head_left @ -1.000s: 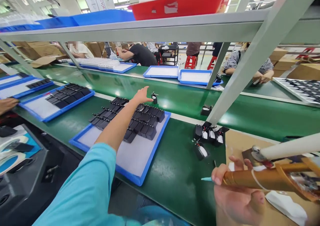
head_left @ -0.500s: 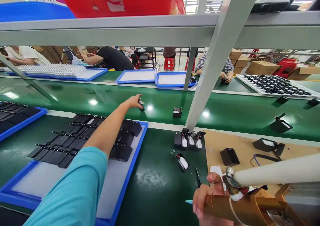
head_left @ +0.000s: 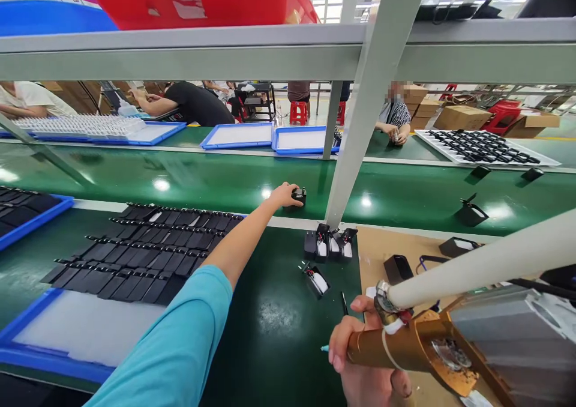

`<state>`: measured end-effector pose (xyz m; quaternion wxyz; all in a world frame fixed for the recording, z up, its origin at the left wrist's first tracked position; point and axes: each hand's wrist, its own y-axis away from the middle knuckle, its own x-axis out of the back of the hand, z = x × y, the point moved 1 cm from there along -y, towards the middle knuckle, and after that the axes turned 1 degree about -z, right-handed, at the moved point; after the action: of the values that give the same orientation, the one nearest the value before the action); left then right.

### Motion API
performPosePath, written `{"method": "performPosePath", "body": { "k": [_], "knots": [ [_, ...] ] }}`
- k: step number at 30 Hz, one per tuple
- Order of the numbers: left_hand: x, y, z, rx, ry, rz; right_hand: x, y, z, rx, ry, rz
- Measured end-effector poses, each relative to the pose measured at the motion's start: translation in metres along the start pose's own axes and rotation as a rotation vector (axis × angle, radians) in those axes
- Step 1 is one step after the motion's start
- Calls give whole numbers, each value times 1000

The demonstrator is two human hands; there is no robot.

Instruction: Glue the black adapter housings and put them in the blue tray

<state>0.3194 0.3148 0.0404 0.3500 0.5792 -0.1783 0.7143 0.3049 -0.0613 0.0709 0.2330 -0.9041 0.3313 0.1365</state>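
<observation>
My left hand (head_left: 283, 196) reaches far out over the green belt, fingers and thumb closed around a small black box (head_left: 299, 199). The palm side is hidden. At the lower right, my right hand (head_left: 355, 353) is wrapped around the front of a brown barrel-shaped tool (head_left: 387, 350). A light blue tip (head_left: 324, 348) sticks out past the fingers. Between the hands, several open black boxes (head_left: 333, 244) with white inserts stand in a row on the bench. Nearer to me, another open box (head_left: 317, 280) with pins and red wires lies tilted.
A blue-rimmed tray (head_left: 58, 329) carries rows of black boxes under my left arm. A slanted metal post (head_left: 355, 125) rises right of my left hand. A white tube (head_left: 486, 257) crosses the right side. A co-worker (head_left: 393, 125) sits across the belt.
My left hand has moved right along the belt, from one small dark piece to where another black box stood. My right hand stays on the brown tool. The view has shifted slightly.
</observation>
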Motion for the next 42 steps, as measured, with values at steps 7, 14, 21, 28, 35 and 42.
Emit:
{"method": "performPosePath", "body": {
  "k": [7, 14, 21, 28, 35, 42],
  "knots": [
    [17, 34, -3, -64, -22, 46, 5, 5, 0, -90, -161, 82],
    [11, 105, 11, -430, 1, -187, 8, 3, -1, 4, -203, -15],
    [3, 141, 12, -405, 86, -119, 1, -1, -7, 55, -179, -13],
    [-10, 252, 6, -376, 444, 21, 0, 0, -11, 43, -260, -10],
    [-72, 339, 39, -283, 580, 134, 2, -1, -5, 74, -254, -29],
    [-103, 353, 46, -126, 644, 447, -6, -4, -4, 84, -257, -35]
  ]
}}
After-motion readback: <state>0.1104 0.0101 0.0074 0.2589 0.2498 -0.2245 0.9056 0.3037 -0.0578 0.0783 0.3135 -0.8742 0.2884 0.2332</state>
